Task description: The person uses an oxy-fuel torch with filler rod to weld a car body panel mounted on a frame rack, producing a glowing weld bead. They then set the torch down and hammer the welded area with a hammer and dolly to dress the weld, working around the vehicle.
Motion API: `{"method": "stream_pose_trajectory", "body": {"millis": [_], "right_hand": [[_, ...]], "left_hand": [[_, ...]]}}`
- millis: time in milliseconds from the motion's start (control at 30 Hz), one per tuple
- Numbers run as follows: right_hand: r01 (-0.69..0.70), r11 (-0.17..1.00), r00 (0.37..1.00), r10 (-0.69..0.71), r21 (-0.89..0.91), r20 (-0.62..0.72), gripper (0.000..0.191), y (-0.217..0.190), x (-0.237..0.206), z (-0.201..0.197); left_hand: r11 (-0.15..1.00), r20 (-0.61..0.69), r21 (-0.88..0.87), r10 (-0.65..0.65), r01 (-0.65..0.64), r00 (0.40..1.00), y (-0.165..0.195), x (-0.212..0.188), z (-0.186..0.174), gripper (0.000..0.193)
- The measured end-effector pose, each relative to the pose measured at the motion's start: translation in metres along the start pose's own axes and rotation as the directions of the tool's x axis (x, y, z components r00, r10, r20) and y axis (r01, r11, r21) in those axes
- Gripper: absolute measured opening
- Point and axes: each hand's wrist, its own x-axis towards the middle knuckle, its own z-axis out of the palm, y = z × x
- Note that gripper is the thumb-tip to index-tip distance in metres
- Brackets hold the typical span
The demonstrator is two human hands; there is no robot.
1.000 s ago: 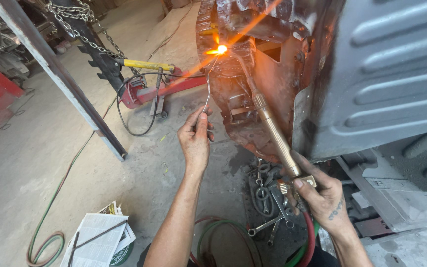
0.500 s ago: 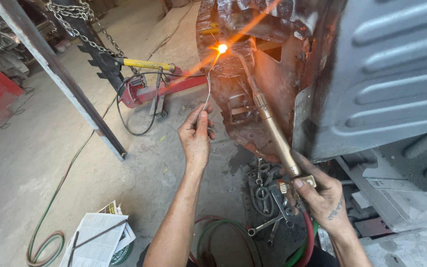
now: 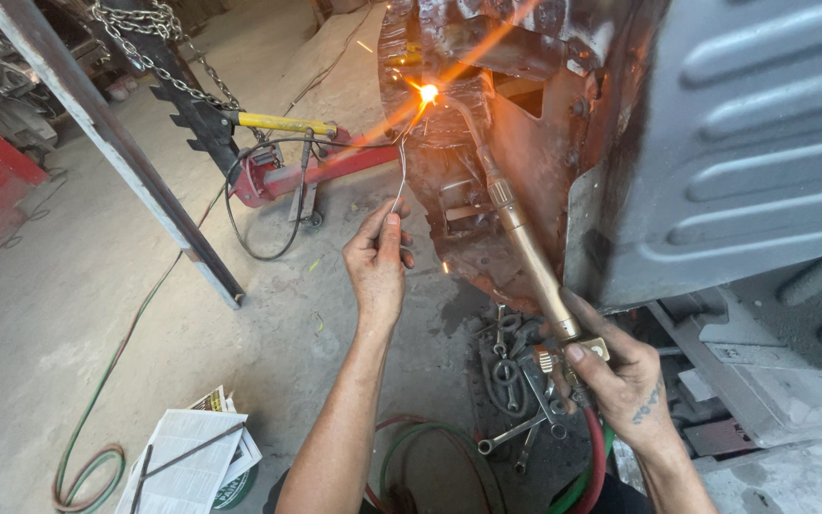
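My left hand (image 3: 376, 257) pinches a thin filler wire (image 3: 401, 171) that curves up to a bright orange flame spot (image 3: 427, 92) on rusty sheet metal (image 3: 459, 200). My right hand (image 3: 616, 371) grips the brass handle of a gas torch (image 3: 525, 247), whose thin neck reaches up to the same glowing spot. Red and green hoses (image 3: 587, 471) run down from the torch handle past my right wrist.
A grey ribbed metal panel (image 3: 744, 152) fills the right. Wrenches (image 3: 516, 381) lie on the concrete floor below the torch. A red hydraulic ram with a yellow handle (image 3: 287, 157), a chain (image 3: 154, 52), a slanted steel bar (image 3: 116, 152) and papers (image 3: 192, 452) lie to the left.
The flame spot, wire and torch hold nearly the same place; the sparks and glow flicker slightly. Both hands stay put.
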Motion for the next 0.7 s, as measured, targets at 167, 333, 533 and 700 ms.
{"method": "stream_pose_trajectory", "body": {"millis": [167,333,533,700], "right_hand": [[0.022,0.999,1.0,-0.023,0.046,0.02,0.06,-0.0006,-0.001,0.0002],[0.012,1.0,1.0,-0.012,0.022,0.007,0.06,0.0012,-0.0019,-0.0002],[0.032,0.997,0.999,-0.033,0.064,0.009,0.06,0.0035,-0.0018,0.0002],[0.029,0.999,1.0,-0.029,0.029,0.003,0.06,0.0024,-0.0016,-0.0003]], "left_hand": [[1.0,-0.001,-0.008,-0.001,0.001,1.0,-0.0004,0.0,0.0,0.029],[1.0,0.004,-0.002,0.009,-0.009,1.0,-0.0006,0.001,0.0004,0.028],[1.0,0.007,-0.001,0.01,-0.01,1.0,0.0011,0.0022,0.0013,0.028],[1.0,0.005,-0.003,-0.003,0.003,1.0,0.0044,0.0016,0.0013,0.028]]}}
